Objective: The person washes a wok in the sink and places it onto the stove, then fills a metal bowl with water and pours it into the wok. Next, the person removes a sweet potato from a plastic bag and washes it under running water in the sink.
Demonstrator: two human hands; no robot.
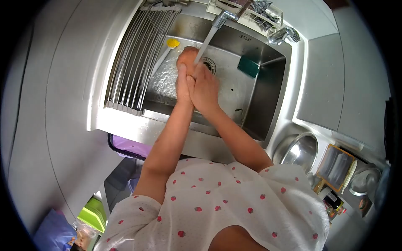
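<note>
Under the running water from the faucet (222,19), a thick orange root vegetable (186,57) with a darker far end is held over the sink (226,90). My left hand (183,83) is closed round its near part, thumb along the top. Pressed against its right side, my right hand (204,85) has its thumb beside the left one. Water and motion blur its fingertips. Both wrists are close together. The drain (208,65) lies just right of the vegetable, partly covered by my right hand.
A yellow-headed dish brush (172,43) leans at the sink's left side, beside a roll-up drying rack (140,54). A green sponge (248,66) rests against the right wall. Small dark scraps lie on the sink floor. A metal bowl (299,152) stands on the right counter.
</note>
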